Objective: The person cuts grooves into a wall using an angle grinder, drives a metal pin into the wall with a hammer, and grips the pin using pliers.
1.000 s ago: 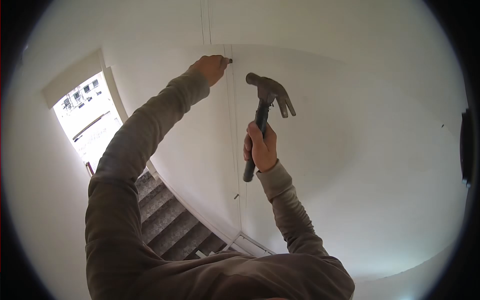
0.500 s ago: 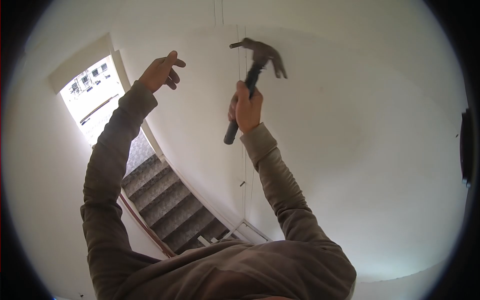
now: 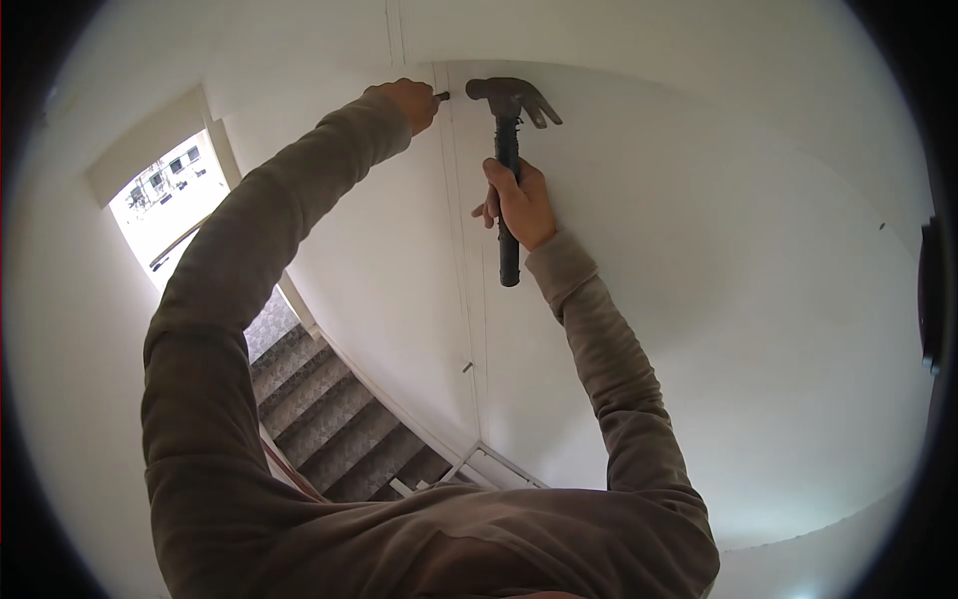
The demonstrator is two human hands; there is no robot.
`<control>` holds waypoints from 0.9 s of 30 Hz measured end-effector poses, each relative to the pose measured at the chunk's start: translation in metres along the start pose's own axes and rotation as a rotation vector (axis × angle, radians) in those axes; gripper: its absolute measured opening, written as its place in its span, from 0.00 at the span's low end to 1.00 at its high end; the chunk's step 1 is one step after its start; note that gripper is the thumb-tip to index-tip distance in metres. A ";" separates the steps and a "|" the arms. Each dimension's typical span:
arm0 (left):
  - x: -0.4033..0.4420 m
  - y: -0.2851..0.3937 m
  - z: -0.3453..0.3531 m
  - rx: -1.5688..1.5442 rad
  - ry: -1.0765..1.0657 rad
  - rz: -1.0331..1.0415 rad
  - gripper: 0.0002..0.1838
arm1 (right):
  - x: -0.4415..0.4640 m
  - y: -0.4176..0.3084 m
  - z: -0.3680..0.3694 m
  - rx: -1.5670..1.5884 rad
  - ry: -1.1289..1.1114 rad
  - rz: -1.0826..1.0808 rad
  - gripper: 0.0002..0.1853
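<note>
My right hand point(image 3: 527, 203) is wrapped round the dark handle of a claw hammer point(image 3: 507, 155). The hammer stands nearly upright, its claw to the right and its striking face to the left. High on the white wall, my left hand point(image 3: 404, 104) is closed at a short dark metal peg point(image 3: 443, 96), whose end shows past the fingers beside thin vertical lines. A small gap separates the hammer's face from this peg. Whether the peg is fixed in the wall cannot be made out. Lower down, a similar small peg point(image 3: 467, 367) sticks out near the same lines.
Dark stone stairs point(image 3: 334, 419) with a reddish handrail point(image 3: 284, 467) lie at lower left. Above them is a bright window opening point(image 3: 172, 195). A white frame point(image 3: 491, 464) stands at the wall's foot. A dark object point(image 3: 929, 295) is on the far right, near a small peg point(image 3: 881, 227).
My left hand has moved right and up, and its fingers have closed at the upper peg. The hammer has drawn back to the right of the peg and turned more upright.
</note>
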State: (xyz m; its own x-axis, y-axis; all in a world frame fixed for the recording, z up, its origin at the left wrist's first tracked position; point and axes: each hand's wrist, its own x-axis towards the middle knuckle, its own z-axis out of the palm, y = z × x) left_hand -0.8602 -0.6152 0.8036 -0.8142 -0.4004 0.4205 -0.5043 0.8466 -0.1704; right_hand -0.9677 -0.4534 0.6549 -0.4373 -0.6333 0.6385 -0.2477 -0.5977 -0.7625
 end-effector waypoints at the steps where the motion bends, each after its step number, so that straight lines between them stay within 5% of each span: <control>1: 0.000 -0.001 -0.003 0.029 -0.005 0.018 0.24 | 0.004 0.003 0.000 -0.004 -0.010 -0.021 0.20; 15: 0.004 -0.018 0.021 -0.151 0.123 0.002 0.23 | -0.001 0.016 0.001 -0.028 -0.063 -0.028 0.20; 23: -0.047 -0.051 -0.007 -0.623 0.022 -0.174 0.27 | 0.007 0.038 0.037 0.157 0.095 -0.161 0.19; 27: -0.080 -0.085 0.000 -0.570 0.017 -0.222 0.28 | 0.021 0.014 0.040 0.216 0.118 0.045 0.16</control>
State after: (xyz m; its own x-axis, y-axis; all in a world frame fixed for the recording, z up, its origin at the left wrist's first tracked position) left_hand -0.7523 -0.6548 0.7848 -0.7002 -0.5871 0.4061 -0.4245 0.7998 0.4244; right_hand -0.9462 -0.4946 0.6616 -0.5450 -0.6071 0.5782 -0.0407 -0.6697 -0.7415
